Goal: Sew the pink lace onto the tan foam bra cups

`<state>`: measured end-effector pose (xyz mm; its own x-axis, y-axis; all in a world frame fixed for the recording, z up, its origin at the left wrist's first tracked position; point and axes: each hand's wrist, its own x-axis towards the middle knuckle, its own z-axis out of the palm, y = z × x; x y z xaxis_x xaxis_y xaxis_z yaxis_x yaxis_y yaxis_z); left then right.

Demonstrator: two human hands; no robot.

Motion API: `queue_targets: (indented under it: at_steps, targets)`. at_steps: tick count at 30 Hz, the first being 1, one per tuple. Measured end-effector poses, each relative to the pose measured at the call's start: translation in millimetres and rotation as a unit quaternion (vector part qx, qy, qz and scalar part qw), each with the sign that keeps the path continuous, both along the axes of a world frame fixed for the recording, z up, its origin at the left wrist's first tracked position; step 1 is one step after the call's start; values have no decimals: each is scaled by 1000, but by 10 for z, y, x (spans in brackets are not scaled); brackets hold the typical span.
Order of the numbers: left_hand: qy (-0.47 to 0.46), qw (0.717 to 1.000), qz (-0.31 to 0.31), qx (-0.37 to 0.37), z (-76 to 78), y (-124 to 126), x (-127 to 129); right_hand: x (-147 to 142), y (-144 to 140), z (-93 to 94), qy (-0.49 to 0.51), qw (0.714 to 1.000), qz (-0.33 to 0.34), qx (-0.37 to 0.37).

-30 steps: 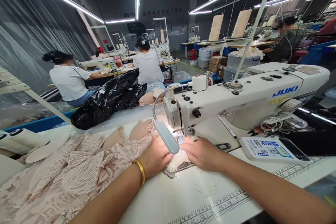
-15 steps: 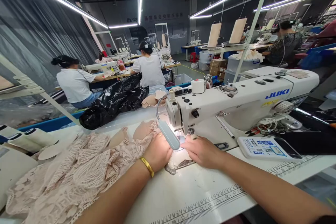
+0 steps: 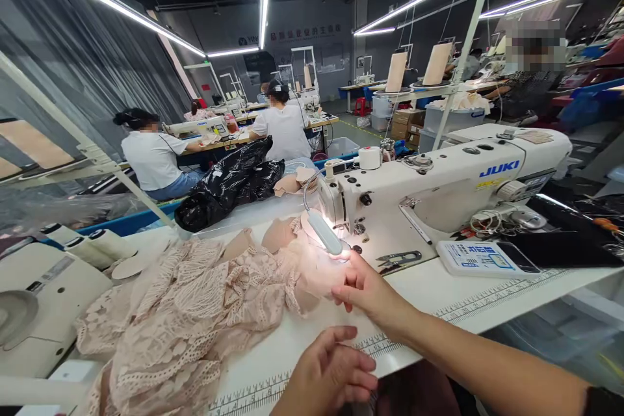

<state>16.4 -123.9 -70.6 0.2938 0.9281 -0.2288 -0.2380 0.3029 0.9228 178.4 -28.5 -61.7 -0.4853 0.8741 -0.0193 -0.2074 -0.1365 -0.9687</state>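
Note:
My left hand (image 3: pixel 331 370) is near the table's front edge, fingers apart and slightly curled, holding nothing. At the needle area of a white sewing machine (image 3: pixel 439 192), my right hand (image 3: pixel 365 289) has its fingers bent on the edge of a sheer pale-pink fabric (image 3: pixel 314 273). The fingertips are partly hidden there. A small grey lamp (image 3: pixel 325 234) lights this spot from above. Joined to or lying against the sheer piece, a heap of beige lace fabric (image 3: pixel 195 299) spreads leftward, with moulded cups (image 3: pixel 277 234) behind it. Thread snips (image 3: pixel 400 260) lie right of my right hand.
A phone-like case (image 3: pixel 487 259) lies right on the table, beside a dark cloth. A printed ruler (image 3: pixel 468 302) runs along the front edge. Black plastic bags (image 3: pixel 229 185) lie behind the lace. Thread cones (image 3: pixel 100 247) stand left. Co-workers sit at machines beyond.
My left hand has left the needle area and come back toward the table's front edge, its fingers opening. The sheer fabric shows more now, left of my right hand. The view has shifted slightly.

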Motion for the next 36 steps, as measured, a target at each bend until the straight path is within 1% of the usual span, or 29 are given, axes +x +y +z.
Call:
queue_targets:
  at_steps: [1, 2, 3, 4, 5, 6, 7, 9, 12, 13, 15, 17, 18, 20, 21, 24, 26, 29, 31, 36]
  targets:
    - [-78, 993, 48, -81, -19, -30, 38, -2, -118, -3, 10, 1000, -8, -1]
    - [-134, 976, 113, -129, -19, -27, 59, 10, -242, -10, 16, 1000, -11, -3]
    - [-170, 957, 184, -147, -2, -1, 66, 34, -364, -22, 21, 1000, -10, -6]
    - [-188, 939, 247, -147, 28, 36, 61, 68, -473, -38, 24, 1000, -1, -10]
    - [-193, 927, 292, -137, 64, 76, 49, 106, -563, -54, 25, 1000, 10, -11]
    - [-191, 921, 315, -126, 100, 112, 36, 146, -628, -71, 24, 999, 20, -11]
    - [-188, 921, 319, -120, 130, 139, 26, 183, -666, -86, 22, 999, 22, -12]
    - [-208, 925, 288, -138, 166, 166, 25, 242, -676, -114, 24, 1000, -2, -17]
    - [-296, 910, 233, -172, 177, 166, 78, 282, -637, -159, 35, 997, -61, -28]
    - [-314, 907, 226, -165, 176, 163, 108, 284, -638, -176, 33, 997, -71, -24]
    - [-299, 917, 238, -114, 171, 162, 172, 280, -667, -208, 7, 997, -79, -4]
    - [-245, 930, 265, -66, 164, 171, 224, 277, -700, -228, -20, 997, -75, 12]
    - [-224, 935, 270, -56, 159, 179, 240, 280, -702, -230, -22, 997, -69, 13]
    - [-215, 935, 273, -66, 153, 199, 249, 294, -666, -216, 0, 998, -63, 1]
    - [-222, 930, 281, -79, 153, 209, 244, 304, -632, -205, 16, 998, -64, -10]
    - [-260, 903, 313, -137, 167, 228, 218, 331, -524, -183, 42, 995, -84, -30]
    - [-288, 894, 306, -153, 181, 230, 212, 338, -491, -193, 42, 995, -88, -23]
    - [-291, 907, 282, -116, 183, 228, 227, 337, -506, -233, 29, 996, -79, -13]
    - [-267, 916, 285, -95, 172, 233, 241, 340, -526, -255, 25, 997, -68, -11]
    - [-239, 909, 318, -121, 156, 264, 264, 371, -505, -272, 36, 998, -56, -18]
